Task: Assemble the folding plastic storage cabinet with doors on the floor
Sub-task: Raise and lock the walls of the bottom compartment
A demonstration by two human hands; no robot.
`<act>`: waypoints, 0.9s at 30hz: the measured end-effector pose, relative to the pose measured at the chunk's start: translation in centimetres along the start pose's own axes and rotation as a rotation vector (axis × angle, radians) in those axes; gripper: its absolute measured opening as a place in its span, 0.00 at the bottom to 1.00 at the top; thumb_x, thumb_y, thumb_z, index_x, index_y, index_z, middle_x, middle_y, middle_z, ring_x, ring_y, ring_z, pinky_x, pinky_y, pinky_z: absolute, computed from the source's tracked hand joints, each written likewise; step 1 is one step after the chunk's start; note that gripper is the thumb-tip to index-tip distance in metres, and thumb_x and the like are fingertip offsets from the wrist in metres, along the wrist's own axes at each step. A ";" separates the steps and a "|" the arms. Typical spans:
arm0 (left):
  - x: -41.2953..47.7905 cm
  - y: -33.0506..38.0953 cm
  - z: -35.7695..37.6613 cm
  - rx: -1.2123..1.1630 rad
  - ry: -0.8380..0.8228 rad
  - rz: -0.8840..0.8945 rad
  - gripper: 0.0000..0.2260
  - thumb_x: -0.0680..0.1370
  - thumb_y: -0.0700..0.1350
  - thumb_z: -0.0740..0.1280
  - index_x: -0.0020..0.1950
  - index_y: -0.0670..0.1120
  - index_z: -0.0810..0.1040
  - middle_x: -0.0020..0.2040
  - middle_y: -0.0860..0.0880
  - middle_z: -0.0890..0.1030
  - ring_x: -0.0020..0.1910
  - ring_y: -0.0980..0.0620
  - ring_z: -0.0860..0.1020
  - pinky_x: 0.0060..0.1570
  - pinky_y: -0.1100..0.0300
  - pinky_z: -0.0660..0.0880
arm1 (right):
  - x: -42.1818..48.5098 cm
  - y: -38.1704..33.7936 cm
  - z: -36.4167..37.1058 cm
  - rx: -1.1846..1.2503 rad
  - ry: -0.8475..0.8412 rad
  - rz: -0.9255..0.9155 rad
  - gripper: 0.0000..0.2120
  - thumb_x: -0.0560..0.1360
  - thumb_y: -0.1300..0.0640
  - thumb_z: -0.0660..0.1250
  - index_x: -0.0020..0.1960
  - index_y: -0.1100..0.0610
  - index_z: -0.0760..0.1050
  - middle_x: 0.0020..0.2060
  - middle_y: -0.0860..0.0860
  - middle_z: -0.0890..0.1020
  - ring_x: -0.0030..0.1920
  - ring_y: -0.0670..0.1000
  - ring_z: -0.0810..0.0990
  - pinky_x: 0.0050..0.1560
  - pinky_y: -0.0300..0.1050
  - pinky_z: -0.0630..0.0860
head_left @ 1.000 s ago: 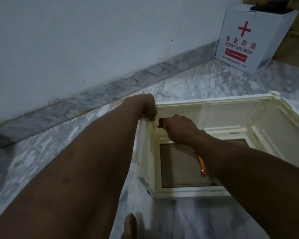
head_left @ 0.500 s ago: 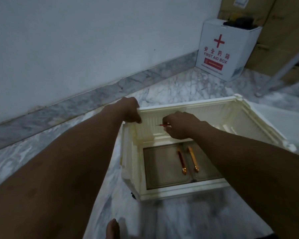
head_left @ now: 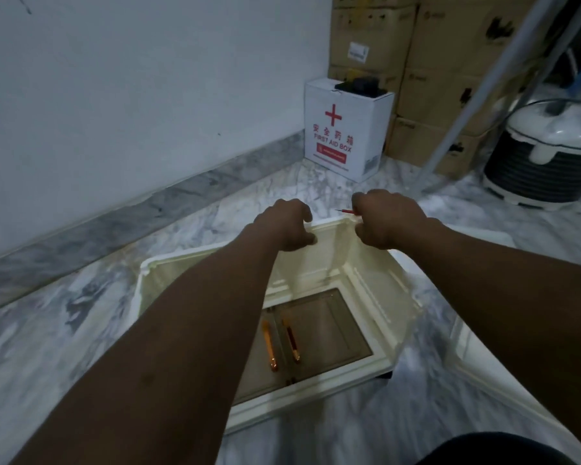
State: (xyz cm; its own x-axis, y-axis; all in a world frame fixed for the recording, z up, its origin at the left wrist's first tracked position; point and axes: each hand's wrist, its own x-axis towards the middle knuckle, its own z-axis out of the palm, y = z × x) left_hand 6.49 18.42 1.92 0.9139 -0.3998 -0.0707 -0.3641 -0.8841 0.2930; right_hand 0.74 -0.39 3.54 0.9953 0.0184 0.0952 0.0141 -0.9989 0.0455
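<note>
Left grip: the left hand (head_left: 291,224) is curled over the top edge of the cabinet's far wall panel, fingers folded down and pressed onto the rim near a far corner.
Right grip: the right hand (head_left: 384,219) is closed in a fist at the same corner, just beside the left, and pinches a thin red tool (head_left: 348,212) whose tip pokes out toward the left hand; whether it also clamps the rim I cannot tell.
Corner joint: the two hands meet where the far wall and the right side wall come together, so this looks like locking or aligning that corner.
Task's thing: the cream folding storage cabinet (head_left: 376,297) lies on the marble floor (head_left: 64,330) with its opening upward and walls raised, and its translucent doors (head_left: 329,330) with two orange handles (head_left: 269,347) face down at the bottom.
Loose part: a cream panel (head_left: 477,370) lies on the floor just beside the cabinet on the right.
Surroundings: a first aid box (head_left: 346,129) stands by the wall, well apart.
Risk, walls: uneven pressure at one corner could let the unlocked walls fold inward.
Risk, tool: the red tool's tip sits close to the left fingers; a slip could jab them or mar the plastic.
Risk, latch: forcing a misaligned clip may crack it.
</note>
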 end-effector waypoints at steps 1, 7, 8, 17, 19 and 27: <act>0.7 1.0 0.5 0.003 0.006 0.013 0.24 0.72 0.57 0.74 0.66 0.51 0.76 0.65 0.48 0.77 0.62 0.46 0.75 0.59 0.51 0.74 | 0.0 0.7 0.3 0.021 0.011 0.019 0.17 0.75 0.50 0.66 0.61 0.55 0.70 0.55 0.57 0.77 0.53 0.59 0.78 0.45 0.48 0.70; 3.0 3.7 3.1 0.004 0.085 0.019 0.20 0.73 0.58 0.72 0.61 0.51 0.79 0.58 0.46 0.79 0.54 0.44 0.78 0.46 0.54 0.73 | 0.8 1.5 1.8 0.253 -0.038 0.111 0.21 0.74 0.47 0.66 0.64 0.55 0.72 0.58 0.56 0.78 0.55 0.59 0.78 0.48 0.48 0.73; 3.2 3.8 3.4 0.010 0.105 0.015 0.18 0.73 0.58 0.72 0.60 0.51 0.80 0.55 0.46 0.80 0.52 0.44 0.79 0.43 0.54 0.71 | 0.9 1.6 2.1 0.289 -0.048 0.109 0.20 0.74 0.47 0.66 0.63 0.54 0.73 0.59 0.56 0.78 0.56 0.58 0.77 0.49 0.49 0.73; 3.3 3.9 3.8 0.074 0.235 -0.016 0.13 0.75 0.56 0.70 0.54 0.50 0.81 0.50 0.47 0.81 0.48 0.44 0.80 0.41 0.56 0.69 | 0.9 1.2 3.1 0.373 0.038 0.096 0.09 0.71 0.51 0.67 0.48 0.54 0.78 0.45 0.55 0.78 0.44 0.58 0.75 0.41 0.45 0.67; 3.2 3.8 3.9 0.083 0.253 -0.017 0.13 0.75 0.56 0.70 0.53 0.50 0.82 0.49 0.47 0.81 0.48 0.44 0.81 0.41 0.56 0.69 | 0.9 1.4 3.2 0.378 0.043 0.094 0.09 0.70 0.51 0.66 0.46 0.54 0.78 0.42 0.54 0.76 0.45 0.59 0.76 0.41 0.45 0.67; 2.8 4.1 4.4 0.134 0.348 -0.022 0.12 0.76 0.57 0.68 0.51 0.50 0.81 0.48 0.47 0.81 0.48 0.44 0.81 0.41 0.56 0.67 | 0.9 1.6 3.1 0.344 0.047 0.057 0.12 0.71 0.51 0.66 0.51 0.54 0.79 0.47 0.57 0.79 0.46 0.59 0.76 0.41 0.45 0.67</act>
State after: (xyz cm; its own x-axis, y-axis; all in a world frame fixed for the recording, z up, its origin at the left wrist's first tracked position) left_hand 6.74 12.57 -1.31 0.9198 -0.2945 0.2592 -0.3429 -0.9245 0.1663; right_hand 1.91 -2.14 0.58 0.9901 -0.0437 0.1335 -0.0020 -0.9547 -0.2977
